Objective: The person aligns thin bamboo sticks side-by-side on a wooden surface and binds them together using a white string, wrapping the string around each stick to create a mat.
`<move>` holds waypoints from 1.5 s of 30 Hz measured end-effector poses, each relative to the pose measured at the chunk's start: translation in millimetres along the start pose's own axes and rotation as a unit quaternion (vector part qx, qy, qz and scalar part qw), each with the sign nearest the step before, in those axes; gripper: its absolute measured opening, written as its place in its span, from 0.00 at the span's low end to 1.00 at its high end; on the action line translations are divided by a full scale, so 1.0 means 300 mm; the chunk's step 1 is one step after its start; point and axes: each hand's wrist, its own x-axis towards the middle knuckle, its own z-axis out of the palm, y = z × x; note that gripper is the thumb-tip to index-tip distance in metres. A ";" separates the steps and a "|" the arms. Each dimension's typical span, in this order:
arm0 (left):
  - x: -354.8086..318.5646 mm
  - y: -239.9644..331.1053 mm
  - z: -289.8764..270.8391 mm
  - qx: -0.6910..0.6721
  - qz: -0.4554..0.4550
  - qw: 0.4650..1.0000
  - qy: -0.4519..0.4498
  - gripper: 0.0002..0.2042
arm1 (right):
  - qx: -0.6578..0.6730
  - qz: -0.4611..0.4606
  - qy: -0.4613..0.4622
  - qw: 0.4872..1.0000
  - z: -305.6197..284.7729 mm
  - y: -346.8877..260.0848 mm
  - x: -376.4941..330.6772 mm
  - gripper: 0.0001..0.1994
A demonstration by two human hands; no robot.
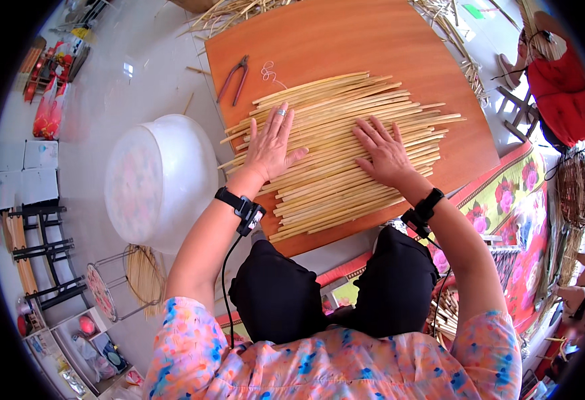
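Observation:
Many pale yellow sticks [346, 177], straw or thin cane by their look, lie side by side in a flat layer on the brown wooden board [346, 33]. Their ends are uneven at both sides. My left hand [270, 147], with a ring on one finger, rests flat over the left part of the layer, fingers stretched out. Toward the right part, my right hand [382, 153] lies palm down on the sticks with its fingers spread. Neither hand grips anything. Beyond the layer, at the far left of the board, are red-handled pliers [234, 80] and a thin pale thread [274, 73].
A translucent white plastic tub [189, 173] stands on the floor left of the board. Loose sticks [449, 40] lie past the board's far right edge. A flowered cloth [506, 193] spreads at the right. Another person in red [566, 100] is at the far right.

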 end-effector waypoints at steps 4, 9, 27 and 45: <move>-0.020 -0.007 0.034 0.025 0.003 1.000 -0.009 0.48 | -0.009 -0.008 0.004 1.000 0.005 0.003 0.006 0.35; -0.012 -0.012 0.043 0.023 0.009 1.000 0.002 0.48 | -0.019 -0.002 0.011 1.000 -0.006 -0.003 0.017 0.34; -0.040 0.124 -0.023 -0.041 0.150 0.988 -0.023 0.47 | -0.008 0.051 0.043 0.998 -0.124 0.005 -0.043 0.33; -0.054 0.182 -0.018 -0.041 0.270 0.960 -0.056 0.46 | 0.005 0.084 -0.032 0.996 -0.124 0.042 -0.253 0.37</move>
